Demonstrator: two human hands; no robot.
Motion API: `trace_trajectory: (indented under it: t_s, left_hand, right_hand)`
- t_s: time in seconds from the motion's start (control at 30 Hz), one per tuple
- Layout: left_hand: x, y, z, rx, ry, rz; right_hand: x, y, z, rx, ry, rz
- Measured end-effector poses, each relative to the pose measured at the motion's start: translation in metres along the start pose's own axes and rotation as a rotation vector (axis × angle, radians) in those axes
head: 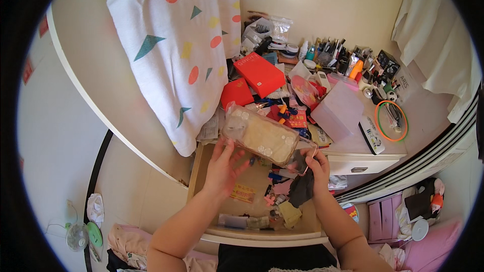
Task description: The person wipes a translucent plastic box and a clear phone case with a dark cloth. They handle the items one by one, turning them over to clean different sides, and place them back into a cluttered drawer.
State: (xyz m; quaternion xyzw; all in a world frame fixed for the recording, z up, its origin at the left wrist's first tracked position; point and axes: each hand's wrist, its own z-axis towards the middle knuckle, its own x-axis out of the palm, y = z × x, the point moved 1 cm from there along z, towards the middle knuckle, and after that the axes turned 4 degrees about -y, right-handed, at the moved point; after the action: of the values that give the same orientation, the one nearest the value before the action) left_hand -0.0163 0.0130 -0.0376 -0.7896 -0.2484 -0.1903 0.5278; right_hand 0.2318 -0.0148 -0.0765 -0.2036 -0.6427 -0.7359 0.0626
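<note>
My left hand [226,164] touches the left end of a clear plastic box [261,134], thumb on its lower edge and the other fingers spread; a pale yellowish sheet shows inside the box. My right hand [317,166] grips a clear phone case with a pinkish rim [309,146] near the box's right end. Dark grey cloth or film [301,189] hangs by the right palm; whether the fingers pinch it is unclear. Below both hands, an open drawer [196,170] holds a yellow printed slip [243,193], pink pieces, a pale yellow piece [290,213] and small packets.
On the desktop lie a red phone box [260,74], a smaller red box [237,92], a pale lilac container [338,111], cosmetics and orange and green rings [407,121]. A patterned white curtain [177,56] hangs at the left. A closed drawer [363,163] is at the right.
</note>
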Motion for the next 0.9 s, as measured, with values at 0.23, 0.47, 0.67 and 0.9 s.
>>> trace_trajectory:
  t_s: [0.23, 0.47, 0.67, 0.9]
  left_hand:
    - [-0.002, 0.002, 0.006, 0.051, -0.018, 0.0]
    - [-0.001, 0.001, 0.006, 0.075, -0.025, 0.011]
    - [-0.004, -0.001, 0.007, 0.102, -0.018, 0.004]
    - [0.0, -0.006, 0.002, 0.114, 0.001, -0.003]
  right_hand:
    - [0.003, 0.002, -0.002, 0.065, 0.051, 0.094]
    - [-0.006, -0.004, 0.0, 0.025, 0.146, 0.064]
    - [0.0, 0.0, -0.005, 0.062, 0.217, 0.054]
    - [-0.001, 0.0, -0.006, 0.095, 0.263, 0.095]
